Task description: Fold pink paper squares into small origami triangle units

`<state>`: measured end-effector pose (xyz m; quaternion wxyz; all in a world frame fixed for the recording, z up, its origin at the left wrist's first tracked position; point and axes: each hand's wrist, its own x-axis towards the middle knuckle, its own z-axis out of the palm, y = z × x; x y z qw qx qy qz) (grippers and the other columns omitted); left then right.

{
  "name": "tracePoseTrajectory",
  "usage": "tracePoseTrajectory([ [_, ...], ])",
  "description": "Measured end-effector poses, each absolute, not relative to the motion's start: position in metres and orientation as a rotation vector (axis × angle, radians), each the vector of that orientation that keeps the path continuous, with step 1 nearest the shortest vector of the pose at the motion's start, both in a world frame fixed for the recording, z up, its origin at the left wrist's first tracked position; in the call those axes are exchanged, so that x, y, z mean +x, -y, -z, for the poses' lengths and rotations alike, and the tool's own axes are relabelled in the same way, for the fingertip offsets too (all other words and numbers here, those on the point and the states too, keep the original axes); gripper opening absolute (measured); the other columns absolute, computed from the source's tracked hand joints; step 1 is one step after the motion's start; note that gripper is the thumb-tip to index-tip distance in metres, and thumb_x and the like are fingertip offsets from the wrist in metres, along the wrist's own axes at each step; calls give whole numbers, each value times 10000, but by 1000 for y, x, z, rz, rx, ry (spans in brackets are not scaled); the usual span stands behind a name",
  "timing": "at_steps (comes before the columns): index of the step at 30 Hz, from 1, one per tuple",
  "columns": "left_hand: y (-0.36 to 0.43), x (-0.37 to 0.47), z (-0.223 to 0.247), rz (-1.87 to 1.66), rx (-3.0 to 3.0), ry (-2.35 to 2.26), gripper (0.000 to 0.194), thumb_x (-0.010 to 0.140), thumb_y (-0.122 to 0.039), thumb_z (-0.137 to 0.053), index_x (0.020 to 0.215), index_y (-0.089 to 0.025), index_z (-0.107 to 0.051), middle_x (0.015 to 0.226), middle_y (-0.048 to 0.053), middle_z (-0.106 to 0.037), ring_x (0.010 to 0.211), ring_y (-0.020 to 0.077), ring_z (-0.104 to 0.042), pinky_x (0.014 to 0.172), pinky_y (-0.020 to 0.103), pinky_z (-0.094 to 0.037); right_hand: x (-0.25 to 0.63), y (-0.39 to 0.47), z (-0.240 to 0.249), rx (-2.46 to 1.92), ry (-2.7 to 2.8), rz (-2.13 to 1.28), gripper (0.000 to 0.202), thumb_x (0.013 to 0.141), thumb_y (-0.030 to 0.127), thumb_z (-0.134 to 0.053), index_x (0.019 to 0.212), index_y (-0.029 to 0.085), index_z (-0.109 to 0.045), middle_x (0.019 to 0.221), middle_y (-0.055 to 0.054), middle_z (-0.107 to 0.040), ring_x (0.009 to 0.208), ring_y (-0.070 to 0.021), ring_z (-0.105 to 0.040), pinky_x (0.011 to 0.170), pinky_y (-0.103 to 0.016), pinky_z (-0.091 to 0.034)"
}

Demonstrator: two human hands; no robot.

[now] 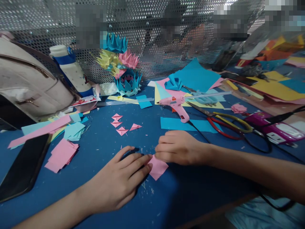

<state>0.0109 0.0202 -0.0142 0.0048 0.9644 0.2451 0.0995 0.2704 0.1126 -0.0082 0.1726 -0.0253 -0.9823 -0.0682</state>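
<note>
A small pink paper square [158,168] lies on the blue table between my hands, one corner toward me. My left hand [124,178] rests flat with fingers stretched, its fingertips pressing the square's left edge. At the top corner, my right hand [182,148] has curled fingers closed on the paper; the thumb and exact grip are hidden. Several small folded pink pieces [122,130] lie just beyond my left hand. To the left sits a stack of pink squares [62,154], beside some light blue squares [74,130].
A pink glue gun [176,105] and red-and-yellow-handled scissors [230,124] lie beyond my right hand. A purple power strip [274,127] is at right. Folded paper flowers [128,81] stand near the perforated metal screen [143,63]. A phone [26,165], bottle [70,70] and bag [30,76] are left.
</note>
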Motion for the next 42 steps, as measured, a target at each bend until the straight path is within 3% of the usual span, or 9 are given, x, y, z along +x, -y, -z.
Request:
tracePoseTrajectory([
  [8, -20, 10, 15, -318, 3016, -768, 440, 984, -171, -425, 1414, -107, -490, 1487, 128, -496, 1306, 282, -495, 1164, 517, -252, 270, -113, 7, -69, 2780, 202, 385, 1063, 119, -304, 908, 195, -648, 837, -2, -659, 806, -151, -472, 634, -322, -254],
  [19, -20, 11, 14, -282, 3009, -778, 452, 976, -136, -397, 1418, -102, -484, 1495, 114, -487, 1321, 272, -465, 1191, 514, -148, 269, -112, 7, -72, 2781, 231, 362, 1058, 120, -333, 913, 203, -654, 825, -1, -654, 812, -150, -473, 627, -317, -257],
  [25, -20, 14, 10, -297, 3010, -767, 462, 951, -143, -428, 1406, -86, -490, 1475, 130, -505, 1300, 278, -488, 1201, 513, -184, 271, -113, 6, -68, 2819, 227, 352, 1058, 131, -331, 943, 207, -656, 864, -9, -661, 812, -155, -470, 621, -322, -258],
  [33, -18, 14, 10, -309, 3033, -746, 468, 944, -154, -446, 1404, -76, -484, 1449, 126, -529, 1304, 266, -487, 1234, 480, -160, 274, -116, 8, -87, 2847, 24, 264, 1035, 318, -473, 892, 208, -666, 851, -5, -661, 788, -170, -446, 647, -325, -275],
  [42, -15, 14, 16, -349, 3082, -810, 440, 967, -211, -458, 1387, -95, -516, 1414, 114, -559, 1269, 268, -509, 1235, 482, -108, 273, -114, 3, -141, 2901, -79, 314, 1042, 310, -446, 840, 194, -655, 887, -25, -648, 770, -177, -409, 672, -331, -281],
])
